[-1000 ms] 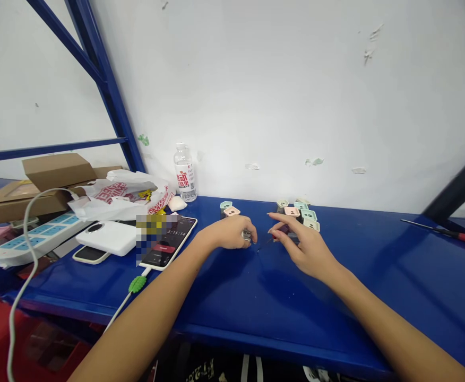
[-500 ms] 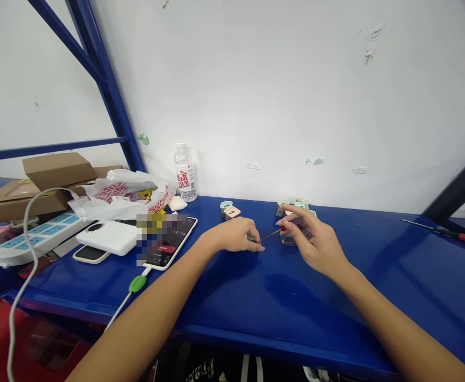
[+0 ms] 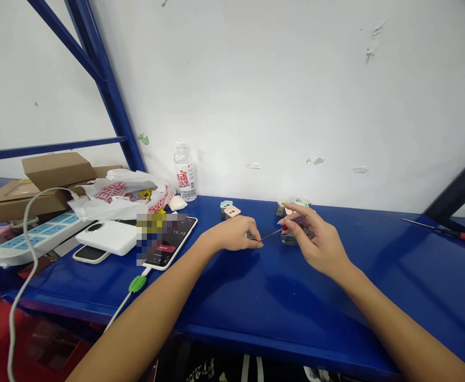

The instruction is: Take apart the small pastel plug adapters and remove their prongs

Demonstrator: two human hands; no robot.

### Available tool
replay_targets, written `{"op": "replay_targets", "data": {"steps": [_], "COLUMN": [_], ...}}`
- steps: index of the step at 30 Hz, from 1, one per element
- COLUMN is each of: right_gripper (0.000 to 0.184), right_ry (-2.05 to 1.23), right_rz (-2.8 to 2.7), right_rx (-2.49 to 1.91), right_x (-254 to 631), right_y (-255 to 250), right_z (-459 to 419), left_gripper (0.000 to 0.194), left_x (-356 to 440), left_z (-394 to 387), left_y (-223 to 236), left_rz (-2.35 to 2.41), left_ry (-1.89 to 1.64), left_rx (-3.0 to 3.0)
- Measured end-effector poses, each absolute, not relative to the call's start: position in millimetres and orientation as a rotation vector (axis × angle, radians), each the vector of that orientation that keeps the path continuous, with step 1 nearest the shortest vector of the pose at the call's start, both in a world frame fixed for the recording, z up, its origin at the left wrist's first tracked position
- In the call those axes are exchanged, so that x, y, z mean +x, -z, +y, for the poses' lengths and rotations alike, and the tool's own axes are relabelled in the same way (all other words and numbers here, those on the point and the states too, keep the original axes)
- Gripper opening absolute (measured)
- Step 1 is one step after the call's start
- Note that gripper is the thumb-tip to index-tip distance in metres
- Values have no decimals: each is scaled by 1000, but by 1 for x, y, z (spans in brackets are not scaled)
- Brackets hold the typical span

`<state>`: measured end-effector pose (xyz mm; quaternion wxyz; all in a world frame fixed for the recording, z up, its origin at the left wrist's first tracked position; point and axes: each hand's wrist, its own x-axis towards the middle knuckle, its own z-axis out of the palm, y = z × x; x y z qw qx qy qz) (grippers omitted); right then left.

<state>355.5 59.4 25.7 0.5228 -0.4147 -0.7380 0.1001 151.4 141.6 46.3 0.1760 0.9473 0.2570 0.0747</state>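
My left hand [image 3: 236, 233] rests on the blue shelf top [image 3: 232, 297], fingers curled around a small grey metal part [image 3: 250, 235]. My right hand [image 3: 316, 240] pinches a small red-handled screwdriver [image 3: 274, 232] whose thin shaft slants down to that part. Right behind my right hand lies a small dark piece [image 3: 288, 240]. Past it sits a cluster of little pastel cube plugs [image 3: 298, 204], partly hidden by my fingers. Two more cubes, one teal and one pink [image 3: 230, 210], stand behind my left hand.
A phone [image 3: 169, 241] on a cable, a white power bank [image 3: 107, 236], a second phone [image 3: 90, 254] and a power strip [image 3: 33, 237] lie at left. A water bottle [image 3: 184, 172], a printed bag [image 3: 121, 193] and cardboard boxes [image 3: 53, 178] stand behind. A long red-handled screwdriver [image 3: 447, 232] lies far right.
My right hand took up the small screwdriver and raised it, bringing its tip to the part in my left hand. In the last half second almost nothing moved.
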Motion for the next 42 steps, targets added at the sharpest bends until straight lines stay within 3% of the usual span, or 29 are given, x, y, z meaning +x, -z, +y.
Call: {"op": "replay_targets", "data": {"steps": [12,22,29,31,35,42], "right_gripper": [32,25,52,53,49,47], "right_ry": [-218,4,-29,-54,-99,-125], "right_rz": [-1783,-1738,-1880,-1860,-1815,-1865], "right_rx": [-1004,-1082,-1035,-997,-920,-861], "right_x": [355,354,354,354,354,352], "right_y": [-28,-35,-37,-35,-34,-31], "right_z": [57,56,51,52,54,54], "left_gripper": [23,22,23,30,61,55], "left_x": [151,153,154,154,155,156], "left_z": [142,138,139,138,132,127], "left_y": [-46,-47,-46,-46,-49,-51], "left_rz": [698,688,714,735,768,729], "left_ry": [-234,-303,-313,-323,-307,-248], "left_rx": [2694,2716,2700,2680,2613,2611]}}
